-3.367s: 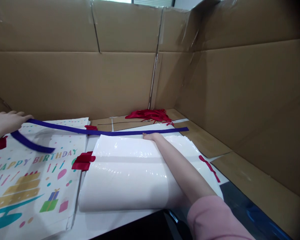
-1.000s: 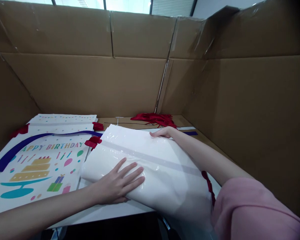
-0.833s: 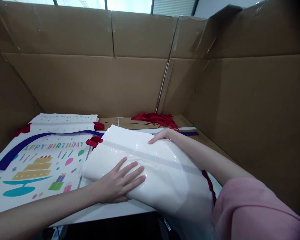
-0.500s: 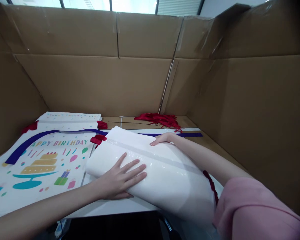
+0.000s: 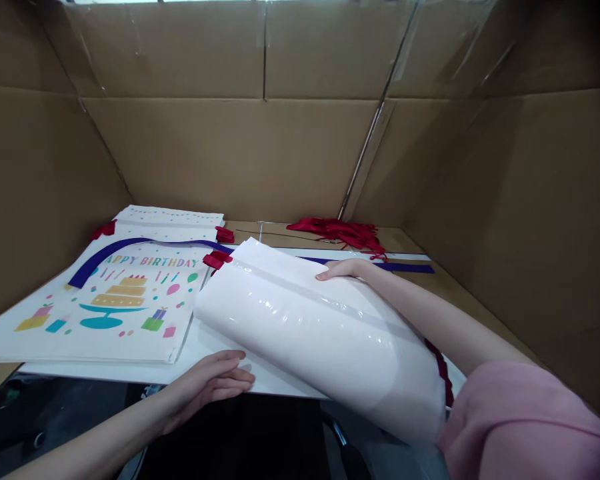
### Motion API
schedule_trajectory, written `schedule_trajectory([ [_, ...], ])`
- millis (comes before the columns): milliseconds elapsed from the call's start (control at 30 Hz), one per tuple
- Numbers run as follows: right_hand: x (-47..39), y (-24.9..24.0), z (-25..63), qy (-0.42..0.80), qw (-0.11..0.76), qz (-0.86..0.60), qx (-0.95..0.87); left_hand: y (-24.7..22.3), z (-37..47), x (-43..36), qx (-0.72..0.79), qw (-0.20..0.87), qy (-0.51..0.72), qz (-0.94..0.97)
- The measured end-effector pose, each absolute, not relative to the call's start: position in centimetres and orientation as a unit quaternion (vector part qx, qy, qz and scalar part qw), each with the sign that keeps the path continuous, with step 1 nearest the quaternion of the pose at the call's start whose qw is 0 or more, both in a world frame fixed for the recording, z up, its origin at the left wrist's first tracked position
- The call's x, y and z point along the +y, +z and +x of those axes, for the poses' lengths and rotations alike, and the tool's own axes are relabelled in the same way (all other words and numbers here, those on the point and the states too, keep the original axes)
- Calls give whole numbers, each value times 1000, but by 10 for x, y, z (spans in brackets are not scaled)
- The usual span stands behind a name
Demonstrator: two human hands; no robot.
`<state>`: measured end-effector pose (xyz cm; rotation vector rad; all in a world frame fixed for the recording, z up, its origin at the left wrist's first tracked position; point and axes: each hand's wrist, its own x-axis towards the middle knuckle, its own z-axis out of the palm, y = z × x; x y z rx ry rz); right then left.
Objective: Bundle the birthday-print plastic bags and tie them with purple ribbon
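My right hand (image 5: 349, 269) rests at the far edge of a stack of white glossy sheets (image 5: 305, 333), thumb on top and the other fingers largely hidden. The stack bends over in a curve and hangs past the table's front edge. Red ribbon pieces (image 5: 217, 259) poke out at its left end, and more red ribbon (image 5: 440, 370) shows at the right. Below the stack's left part, my left hand (image 5: 215, 380) is open at the table edge, fingers stretched out and holding nothing.
Printed "Happy Birthday" sheets (image 5: 130, 337) lie in a stack at the left. A purple strap (image 5: 105, 251) runs across them and behind the white stack. At the back lies a red ribbon pile (image 5: 337, 231). Cardboard walls (image 5: 205, 153) enclose the table.
My left hand has come off the white stack and moved down to the table edge. The right hand keeps its place on the stack. The view has tilted down and shifted left.
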<state>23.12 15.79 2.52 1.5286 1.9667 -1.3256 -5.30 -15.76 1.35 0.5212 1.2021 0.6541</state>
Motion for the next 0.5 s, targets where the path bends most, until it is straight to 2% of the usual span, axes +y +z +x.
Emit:
schedule_trajectory([
  [167, 152, 29, 230, -473, 143, 540, 681, 21, -36, -138, 489, 775, 346, 200],
  [500, 124, 32, 243, -541, 130, 535, 637, 16, -25, -119, 546, 678, 446, 207],
])
